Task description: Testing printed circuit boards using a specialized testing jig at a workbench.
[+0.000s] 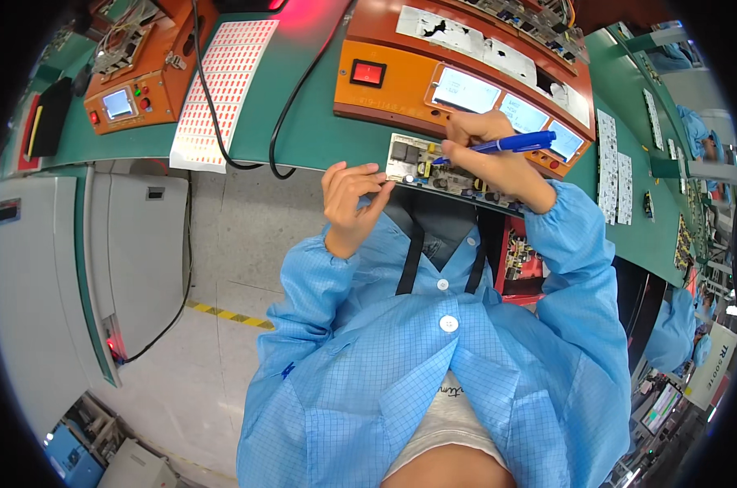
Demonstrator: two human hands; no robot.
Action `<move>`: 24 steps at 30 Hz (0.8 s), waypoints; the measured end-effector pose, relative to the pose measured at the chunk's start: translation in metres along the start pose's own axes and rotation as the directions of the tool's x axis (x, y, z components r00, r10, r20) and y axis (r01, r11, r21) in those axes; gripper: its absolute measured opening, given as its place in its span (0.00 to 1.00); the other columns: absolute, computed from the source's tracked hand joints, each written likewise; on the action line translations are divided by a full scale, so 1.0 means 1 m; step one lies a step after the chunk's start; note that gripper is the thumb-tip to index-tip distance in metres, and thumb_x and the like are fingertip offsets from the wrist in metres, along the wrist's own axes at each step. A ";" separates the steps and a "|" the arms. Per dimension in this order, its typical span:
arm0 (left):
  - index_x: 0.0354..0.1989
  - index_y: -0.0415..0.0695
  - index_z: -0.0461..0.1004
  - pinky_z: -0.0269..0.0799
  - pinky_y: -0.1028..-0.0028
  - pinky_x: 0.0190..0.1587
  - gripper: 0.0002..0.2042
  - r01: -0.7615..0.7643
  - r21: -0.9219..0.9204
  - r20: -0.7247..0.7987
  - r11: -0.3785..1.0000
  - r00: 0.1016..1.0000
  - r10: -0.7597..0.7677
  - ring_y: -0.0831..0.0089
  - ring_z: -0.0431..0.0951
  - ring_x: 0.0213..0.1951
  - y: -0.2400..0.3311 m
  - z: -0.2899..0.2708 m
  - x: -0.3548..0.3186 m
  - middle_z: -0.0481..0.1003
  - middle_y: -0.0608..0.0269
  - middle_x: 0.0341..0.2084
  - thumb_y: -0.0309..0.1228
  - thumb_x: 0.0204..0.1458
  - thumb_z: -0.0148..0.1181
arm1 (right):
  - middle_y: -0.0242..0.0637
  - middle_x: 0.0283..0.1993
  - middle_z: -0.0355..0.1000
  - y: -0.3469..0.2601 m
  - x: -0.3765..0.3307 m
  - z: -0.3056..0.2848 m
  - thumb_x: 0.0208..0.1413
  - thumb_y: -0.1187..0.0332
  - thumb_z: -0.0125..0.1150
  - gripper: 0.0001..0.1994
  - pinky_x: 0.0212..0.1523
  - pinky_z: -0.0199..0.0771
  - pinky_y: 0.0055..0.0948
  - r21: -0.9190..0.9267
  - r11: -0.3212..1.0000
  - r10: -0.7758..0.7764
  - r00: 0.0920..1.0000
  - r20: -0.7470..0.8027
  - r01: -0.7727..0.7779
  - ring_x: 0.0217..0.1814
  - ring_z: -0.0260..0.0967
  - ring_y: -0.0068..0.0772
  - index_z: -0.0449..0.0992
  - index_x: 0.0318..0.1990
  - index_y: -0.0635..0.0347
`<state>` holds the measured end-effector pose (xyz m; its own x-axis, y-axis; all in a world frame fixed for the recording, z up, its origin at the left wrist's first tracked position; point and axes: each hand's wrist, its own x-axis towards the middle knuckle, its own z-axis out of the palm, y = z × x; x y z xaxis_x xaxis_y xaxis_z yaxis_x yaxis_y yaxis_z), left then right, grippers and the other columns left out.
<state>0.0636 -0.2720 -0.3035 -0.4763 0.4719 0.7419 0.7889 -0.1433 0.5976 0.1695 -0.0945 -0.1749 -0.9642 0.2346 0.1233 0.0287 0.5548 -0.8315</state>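
Observation:
A long circuit board (pixel 421 167) crowded with small components lies at the bench's front edge, just below an orange test unit. My left hand (pixel 352 202) pinches the board's left end between thumb and fingers. In my right hand (pixel 490 154) is a blue marker pen (pixel 524 143), its tip slanting down onto the board's upper side near the middle. Part of the board's right half is hidden under that hand and wrist.
Behind the board stands the orange test unit (pixel 401 89) with lit screens and a red switch. Left of it are black cables (pixel 283 130), a sheet of red labels (pixel 226 81) and a smaller orange tester (pixel 136 102). White panels (pixel 608 167) lie at the right. Grey cabinets (pixel 145 236) stand at left.

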 end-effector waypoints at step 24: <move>0.49 0.42 0.69 0.60 0.65 0.51 0.29 -0.107 0.099 0.592 0.989 0.805 0.028 0.61 0.67 0.50 0.016 -0.024 0.070 0.70 0.60 0.46 0.30 0.32 0.69 | 0.35 0.14 0.55 0.030 -0.088 -0.042 0.46 0.73 0.55 0.14 0.20 0.51 0.27 0.015 0.986 0.166 0.972 -0.166 -0.166 0.18 0.52 0.25 0.57 0.16 0.65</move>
<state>0.0335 -0.2625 -0.2348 -0.1319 0.8911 0.4342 0.8699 -0.1060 0.4818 0.2659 -0.0645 -0.1880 -0.8888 0.4526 0.0717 0.1840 0.4958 -0.8487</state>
